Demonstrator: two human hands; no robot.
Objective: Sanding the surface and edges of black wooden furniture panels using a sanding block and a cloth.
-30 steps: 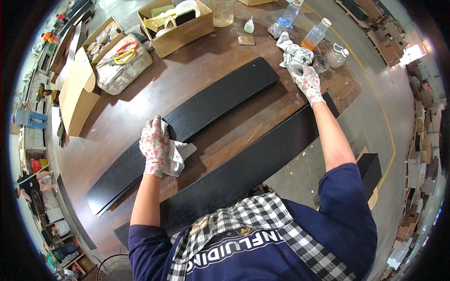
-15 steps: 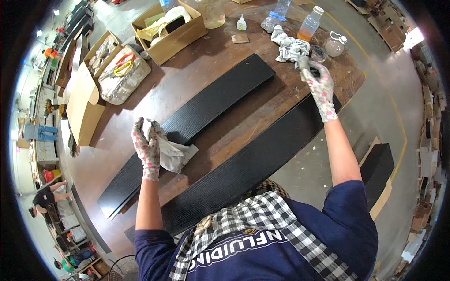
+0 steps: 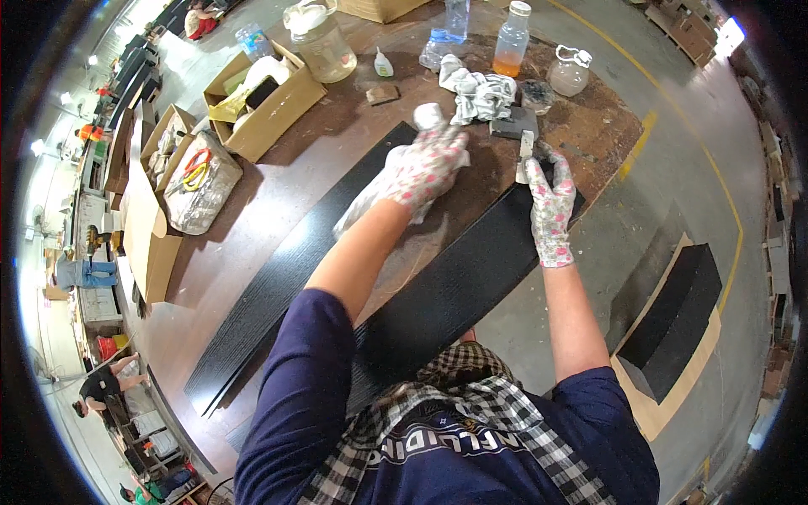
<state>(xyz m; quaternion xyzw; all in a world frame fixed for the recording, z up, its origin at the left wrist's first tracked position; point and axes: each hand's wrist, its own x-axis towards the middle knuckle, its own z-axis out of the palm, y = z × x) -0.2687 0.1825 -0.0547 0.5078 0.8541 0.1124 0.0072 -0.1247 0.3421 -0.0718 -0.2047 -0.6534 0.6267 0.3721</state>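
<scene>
My left hand [image 3: 429, 168], in a white glove with pink spots, is over the far end of a long black grooved board [image 3: 295, 261]. It holds a crumpled white cloth [image 3: 362, 206] that shows below the palm and beyond the fingers; the fingers are slightly smeared by motion. Above the far end of a second black board [image 3: 454, 278], my right hand [image 3: 552, 202], gloved alike, pinches a thin, pale, flat strip [image 3: 526, 147]. A small dark grey block [image 3: 512, 124] lies just beyond that strip, beside a bunched white-grey rag [image 3: 480, 94].
Along the far side of the brown table [image 3: 589, 139] stand a bottle of orange liquid [image 3: 510, 46], a handled clear jar [image 3: 569, 71], a large jug [image 3: 324, 46] and a small glue bottle [image 3: 383, 63]. Cardboard box [image 3: 273, 109] and red-yellow-handled tool [image 3: 197, 168] sit left. Black pieces [image 3: 673, 320] lie right.
My left hand has swung right and away with the white cloth, to the board's far end. My right hand has come nearer, away from the rag, and now holds the pale strip. The view has shifted.
</scene>
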